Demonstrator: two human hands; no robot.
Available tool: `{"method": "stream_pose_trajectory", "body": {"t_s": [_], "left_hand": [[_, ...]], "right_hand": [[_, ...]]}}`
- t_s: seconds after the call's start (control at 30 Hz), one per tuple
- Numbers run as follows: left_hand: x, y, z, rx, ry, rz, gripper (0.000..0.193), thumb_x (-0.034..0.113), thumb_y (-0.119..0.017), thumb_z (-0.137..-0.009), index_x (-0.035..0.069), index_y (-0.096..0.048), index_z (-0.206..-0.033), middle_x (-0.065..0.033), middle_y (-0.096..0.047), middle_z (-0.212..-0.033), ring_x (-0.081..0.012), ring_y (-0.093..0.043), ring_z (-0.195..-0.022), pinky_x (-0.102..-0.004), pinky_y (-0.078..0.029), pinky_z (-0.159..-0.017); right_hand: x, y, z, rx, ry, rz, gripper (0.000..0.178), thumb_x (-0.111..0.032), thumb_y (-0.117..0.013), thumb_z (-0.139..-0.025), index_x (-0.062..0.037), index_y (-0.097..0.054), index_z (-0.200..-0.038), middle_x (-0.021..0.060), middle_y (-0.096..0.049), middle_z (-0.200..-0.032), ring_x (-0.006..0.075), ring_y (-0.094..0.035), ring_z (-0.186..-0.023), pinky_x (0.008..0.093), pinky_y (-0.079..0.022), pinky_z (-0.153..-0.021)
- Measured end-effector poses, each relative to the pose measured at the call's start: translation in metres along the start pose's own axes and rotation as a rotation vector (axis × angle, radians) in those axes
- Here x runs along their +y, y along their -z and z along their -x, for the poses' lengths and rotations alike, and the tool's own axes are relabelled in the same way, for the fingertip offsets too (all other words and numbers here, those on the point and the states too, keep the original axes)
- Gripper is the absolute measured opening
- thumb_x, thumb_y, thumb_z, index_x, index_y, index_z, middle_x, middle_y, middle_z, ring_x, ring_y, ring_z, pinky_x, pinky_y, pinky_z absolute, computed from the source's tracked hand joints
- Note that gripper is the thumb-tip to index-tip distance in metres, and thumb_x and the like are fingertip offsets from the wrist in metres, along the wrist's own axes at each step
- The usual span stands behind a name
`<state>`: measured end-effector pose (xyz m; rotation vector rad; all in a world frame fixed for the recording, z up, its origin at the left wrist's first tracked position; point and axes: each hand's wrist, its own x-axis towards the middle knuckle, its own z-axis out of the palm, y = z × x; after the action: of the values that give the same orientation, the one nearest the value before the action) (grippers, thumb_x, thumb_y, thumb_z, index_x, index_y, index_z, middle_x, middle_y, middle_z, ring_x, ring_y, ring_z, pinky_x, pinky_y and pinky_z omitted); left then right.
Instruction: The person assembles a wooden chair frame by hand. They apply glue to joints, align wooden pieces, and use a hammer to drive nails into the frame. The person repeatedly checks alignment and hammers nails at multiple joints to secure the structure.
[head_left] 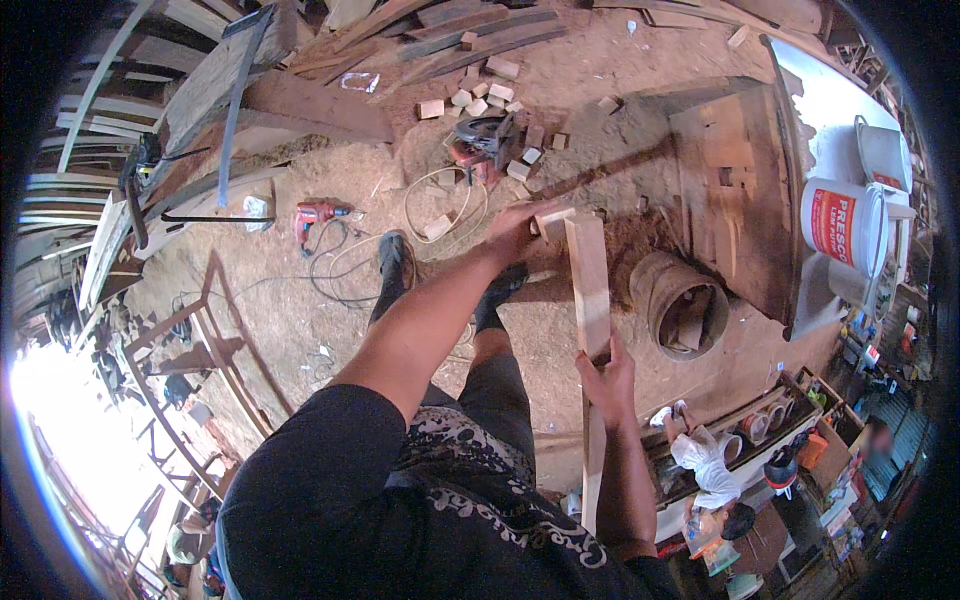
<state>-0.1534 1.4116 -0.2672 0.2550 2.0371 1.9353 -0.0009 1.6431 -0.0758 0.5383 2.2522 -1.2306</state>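
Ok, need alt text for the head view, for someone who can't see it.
A person's right hand grips a long wooden beam, while their left hand holds a small wood block beside its far end. On the dirt floor ahead are a red drill, a power saw and scattered offcuts.

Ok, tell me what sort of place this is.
Probably a woodworking workshop: a power saw sits beside cut wood blocks, and the right hand grips a long wooden beam.
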Motion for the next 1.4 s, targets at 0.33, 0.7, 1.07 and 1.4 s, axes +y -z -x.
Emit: {"method": "stream_pose_trajectory", "body": {"t_s": [0.33, 0.7, 1.07, 1.4], "left_hand": [[-0.018, -0.005, -0.046, 0.090, 0.580, 0.806, 0.035, 0.032, -0.071, -0.100, 0.006, -0.076, -0.122, -0.0033, -0.075, -0.115, -0.0166, -0.070, -0.105, -0.0331, -0.056, -0.091], [-0.024, -0.001, -0.082, -0.145, 0.129, 0.110, 0.040, 0.020, -0.068, -0.099, 0.011, -0.066, -0.138, -0.0058, -0.072, -0.132, -0.0156, -0.069, -0.117, -0.0318, -0.054, -0.104], [-0.014, 0.020, -0.035, -0.018, 0.250, 0.187, 0.055, -0.013, -0.066, -0.090, 0.008, -0.063, -0.141, -0.0075, -0.064, -0.143, -0.0179, -0.063, -0.127, -0.0352, -0.048, -0.113], [-0.053, 0.018, -0.042, -0.064, 0.255, 0.498, 0.053, -0.005, -0.074, -0.090, 0.007, -0.064, -0.140, -0.0060, -0.066, -0.139, -0.0166, -0.065, -0.123, -0.0324, -0.051, -0.111]], "right_hand": [[0.000, 0.002, 0.003, -0.023, -0.035, -0.023, 0.075, -0.007, -0.077, -0.083, 0.0049, -0.048, -0.151, 0.0199, -0.072, -0.121, 0.0222, -0.070, -0.103, 0.0356, -0.056, -0.087], [0.001, 0.009, 0.003, -0.059, -0.061, 0.022, 0.079, -0.009, -0.078, -0.084, 0.0042, -0.045, -0.154, 0.0230, -0.070, -0.124, 0.0248, -0.071, -0.103, 0.0357, -0.057, -0.086], [0.000, 0.015, -0.004, -0.129, -0.095, 0.061, 0.078, -0.012, -0.081, -0.083, 0.0038, -0.048, -0.151, 0.0241, -0.069, -0.122, 0.0301, -0.072, -0.105, 0.0377, -0.057, -0.088], [0.001, 0.008, -0.003, -0.049, 0.018, -0.006, 0.071, -0.012, -0.080, -0.084, 0.0060, -0.052, -0.146, 0.0213, -0.071, -0.114, 0.0286, -0.072, -0.102, 0.0382, -0.056, -0.087]]}}
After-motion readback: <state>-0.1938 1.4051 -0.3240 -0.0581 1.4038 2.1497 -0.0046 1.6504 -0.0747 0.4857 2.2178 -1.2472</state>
